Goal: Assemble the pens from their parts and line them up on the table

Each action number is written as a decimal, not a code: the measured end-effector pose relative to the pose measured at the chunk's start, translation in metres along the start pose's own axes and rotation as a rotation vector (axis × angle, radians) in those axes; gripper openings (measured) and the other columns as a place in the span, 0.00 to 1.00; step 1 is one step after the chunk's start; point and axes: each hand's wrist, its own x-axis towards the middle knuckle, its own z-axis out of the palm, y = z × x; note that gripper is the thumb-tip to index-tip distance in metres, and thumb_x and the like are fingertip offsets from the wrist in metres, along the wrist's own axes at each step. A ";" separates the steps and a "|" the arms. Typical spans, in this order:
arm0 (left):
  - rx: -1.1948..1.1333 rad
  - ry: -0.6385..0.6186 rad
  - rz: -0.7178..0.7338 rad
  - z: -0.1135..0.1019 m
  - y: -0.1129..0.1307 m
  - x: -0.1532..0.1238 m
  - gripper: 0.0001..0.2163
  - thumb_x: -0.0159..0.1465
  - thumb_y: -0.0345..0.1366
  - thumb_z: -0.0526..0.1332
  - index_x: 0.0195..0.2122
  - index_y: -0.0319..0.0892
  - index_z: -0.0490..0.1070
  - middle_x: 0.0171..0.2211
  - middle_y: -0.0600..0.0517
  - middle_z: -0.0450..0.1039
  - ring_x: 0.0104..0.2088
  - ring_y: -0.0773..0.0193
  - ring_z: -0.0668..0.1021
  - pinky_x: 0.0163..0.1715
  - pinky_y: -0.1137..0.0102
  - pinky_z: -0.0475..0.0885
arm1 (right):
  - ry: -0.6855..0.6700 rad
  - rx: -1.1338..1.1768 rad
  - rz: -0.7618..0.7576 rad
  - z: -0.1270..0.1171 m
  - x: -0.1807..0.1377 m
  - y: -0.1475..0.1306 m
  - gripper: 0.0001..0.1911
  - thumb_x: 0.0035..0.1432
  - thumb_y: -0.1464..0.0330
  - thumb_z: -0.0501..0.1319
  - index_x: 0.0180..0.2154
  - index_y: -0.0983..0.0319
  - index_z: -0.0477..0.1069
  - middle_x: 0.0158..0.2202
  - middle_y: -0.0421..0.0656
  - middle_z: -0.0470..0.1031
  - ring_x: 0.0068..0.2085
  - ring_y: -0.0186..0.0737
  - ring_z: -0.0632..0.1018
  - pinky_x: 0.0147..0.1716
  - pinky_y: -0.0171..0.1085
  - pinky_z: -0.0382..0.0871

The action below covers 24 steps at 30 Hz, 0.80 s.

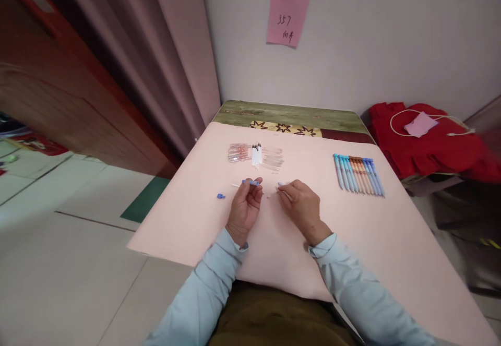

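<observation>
Left hand (245, 207): in the head view, I saw its thumb and fingers pinched on a blue pen barrel (254, 182), nearer the wearer than the white refills (257, 157).
Right hand (303, 205): fingertips gripped a pale piece (281, 183), too small for me to identify, nearside right of the refills.
Blue pen top (221, 196): lay nearside left of them.
Row of pens (358, 175): lay well right of them.

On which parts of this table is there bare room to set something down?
Bare: the pink tabletop left of the small blue piece, and between the right sleeve and the pen row. Crowded: between the left hand and right hand, and farther back, where white sticks lie between clear tubes.
</observation>
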 end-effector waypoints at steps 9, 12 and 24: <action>0.082 -0.065 -0.011 0.001 -0.008 -0.002 0.05 0.60 0.33 0.68 0.36 0.40 0.75 0.36 0.51 0.80 0.32 0.72 0.81 0.34 0.78 0.78 | -0.028 -0.194 -0.013 0.019 0.005 -0.007 0.13 0.63 0.66 0.58 0.28 0.60 0.77 0.28 0.44 0.73 0.28 0.37 0.71 0.25 0.37 0.51; 0.102 -0.090 -0.029 0.001 -0.009 -0.004 0.08 0.59 0.36 0.70 0.36 0.39 0.74 0.35 0.51 0.79 0.31 0.72 0.81 0.33 0.78 0.78 | 0.053 -0.098 0.013 0.013 0.005 -0.010 0.12 0.63 0.66 0.58 0.30 0.60 0.77 0.29 0.44 0.74 0.29 0.36 0.72 0.26 0.36 0.54; 0.242 -0.201 0.057 0.005 -0.015 -0.008 0.13 0.57 0.39 0.71 0.37 0.39 0.71 0.32 0.52 0.77 0.24 0.75 0.72 0.23 0.79 0.66 | 0.013 0.589 0.130 -0.016 0.000 -0.025 0.08 0.60 0.64 0.64 0.30 0.60 0.76 0.22 0.36 0.64 0.23 0.31 0.65 0.24 0.33 0.61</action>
